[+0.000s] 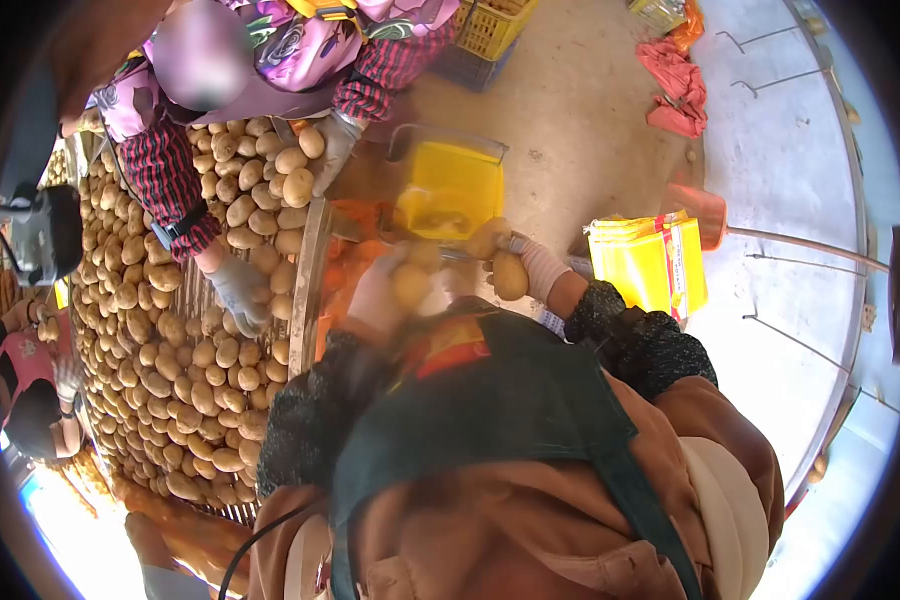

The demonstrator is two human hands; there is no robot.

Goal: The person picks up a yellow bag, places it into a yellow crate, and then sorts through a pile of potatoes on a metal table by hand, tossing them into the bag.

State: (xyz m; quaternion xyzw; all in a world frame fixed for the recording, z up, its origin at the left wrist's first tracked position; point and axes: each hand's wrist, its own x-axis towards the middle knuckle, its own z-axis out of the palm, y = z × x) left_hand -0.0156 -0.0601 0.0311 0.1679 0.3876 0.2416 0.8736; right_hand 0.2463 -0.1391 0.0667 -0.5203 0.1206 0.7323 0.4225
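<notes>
My right hand (541, 264), in a pale glove, grips potatoes (510, 276) in front of my apron. My left hand (373, 292), also gloved, is smeared by motion. Blurred potatoes (411, 284) sit against its fingers, and it seems to hold them. Just beyond both hands is a yellow crate (454, 188), partly blurred. To the left lies a sloping slatted table spread with many potatoes (205, 390), its wooden edge (308, 285) close to my left hand.
Across the potato table a co-worker's gloved hands (238, 292) reach among the potatoes. Folded yellow bags (650, 262) stand at my right, near a red shovel (708, 215). Another person (32, 375) works at far left. A red cloth (674, 88) lies on the floor.
</notes>
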